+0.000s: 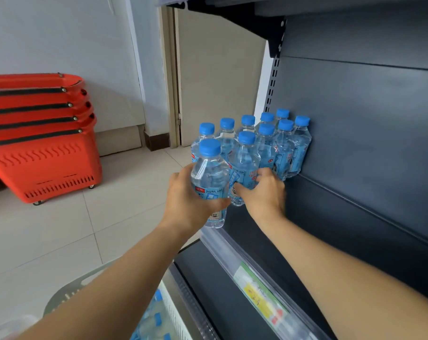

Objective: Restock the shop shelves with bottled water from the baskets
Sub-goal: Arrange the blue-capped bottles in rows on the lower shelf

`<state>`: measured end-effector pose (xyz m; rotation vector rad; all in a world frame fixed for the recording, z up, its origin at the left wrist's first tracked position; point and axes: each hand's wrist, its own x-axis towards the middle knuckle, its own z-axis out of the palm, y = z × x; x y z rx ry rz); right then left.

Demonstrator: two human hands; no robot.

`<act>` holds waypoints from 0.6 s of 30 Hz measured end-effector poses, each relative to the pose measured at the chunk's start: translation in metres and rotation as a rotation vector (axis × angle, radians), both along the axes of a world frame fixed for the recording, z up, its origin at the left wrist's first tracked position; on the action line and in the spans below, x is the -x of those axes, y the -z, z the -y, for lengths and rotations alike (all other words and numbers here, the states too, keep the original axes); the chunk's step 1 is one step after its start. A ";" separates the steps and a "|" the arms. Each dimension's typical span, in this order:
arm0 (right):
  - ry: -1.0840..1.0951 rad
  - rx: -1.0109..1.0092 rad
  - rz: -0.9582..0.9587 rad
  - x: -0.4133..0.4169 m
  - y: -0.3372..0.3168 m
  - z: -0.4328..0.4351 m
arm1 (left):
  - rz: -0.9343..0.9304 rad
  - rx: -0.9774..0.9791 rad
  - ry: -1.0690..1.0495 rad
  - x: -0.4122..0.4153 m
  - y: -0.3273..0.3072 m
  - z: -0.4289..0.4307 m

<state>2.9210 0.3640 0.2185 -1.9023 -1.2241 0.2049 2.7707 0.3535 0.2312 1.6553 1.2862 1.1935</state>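
Item: shelf (262, 231), dark grey, with a clear price rail along its front lip; taken here as the landmark.

Stock on the shelf: a cluster of blue-capped bottles (267, 141) is stood upright at the shelf's far left end, the rearmost against the back panel. About ten caps can be counted, arranged in two or three rows running from the back panel toward the front lip. The rest of the shelf, to the right of the cluster, is seen bare.

In hand: one bottle (209, 182) is clasped around its body by the left hand (186, 202) and held upright at the shelf's front left corner, just over the lip; whether its base is on the shelf cannot be told. A second bottle (243, 168), in the front row of the cluster, is clamped low on its label by the right hand (264, 192).

Supply: a pale basket (68, 293) is seen below the shelf, near the left forearm, with more blue-capped bottles (154, 315) inside. A stack of red baskets (43, 143) stands on the floor well to the left of the shelf; their contents are not visible.

Progress, as judged: a small start has been made. Most of the shelf is yet to be filled, and bottles remain in the pale basket.
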 end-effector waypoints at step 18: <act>-0.132 0.012 -0.074 -0.016 0.014 -0.002 | 0.022 -0.053 -0.065 -0.025 0.015 -0.014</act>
